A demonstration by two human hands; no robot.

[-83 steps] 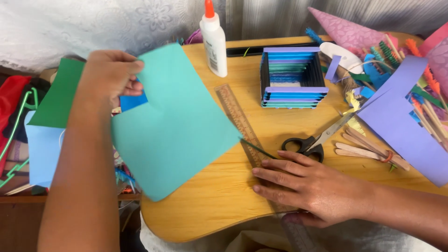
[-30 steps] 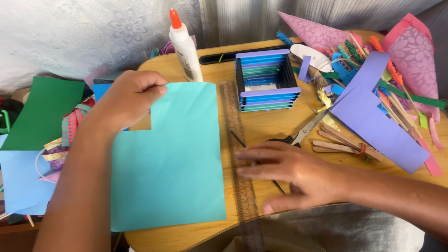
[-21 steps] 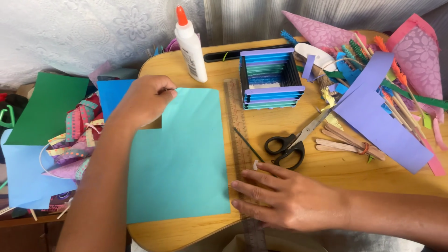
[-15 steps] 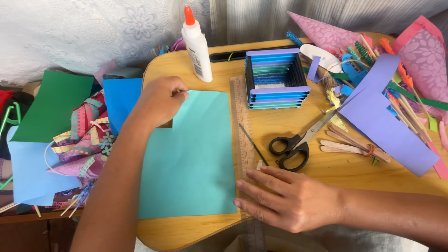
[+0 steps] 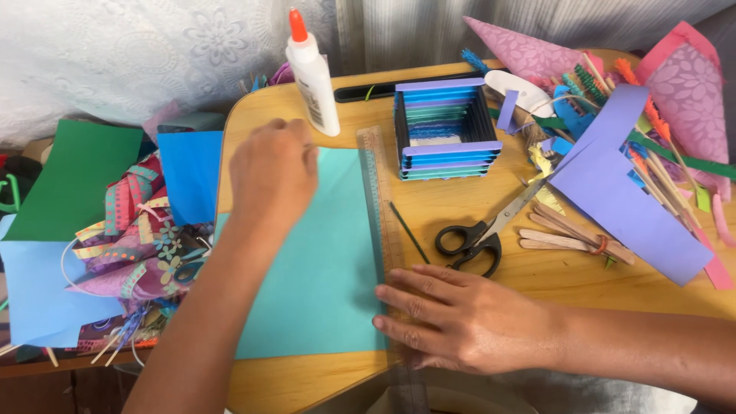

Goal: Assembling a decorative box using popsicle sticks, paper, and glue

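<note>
Slid square since earlier, the teal sheet lay under the left hand's curled grip; right hand pressed open-palmed on the ruler

flat teal paper sheet on the wooden table, clear ruler along its right edge

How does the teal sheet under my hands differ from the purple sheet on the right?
The teal sheet lies flat on the desk with a ruler along its right edge; the purple sheet rests slanted across a heap of craft scraps. The left hand and right hand are at the teal sheet; neither touches the purple. Both are plain coloured paper.
</note>
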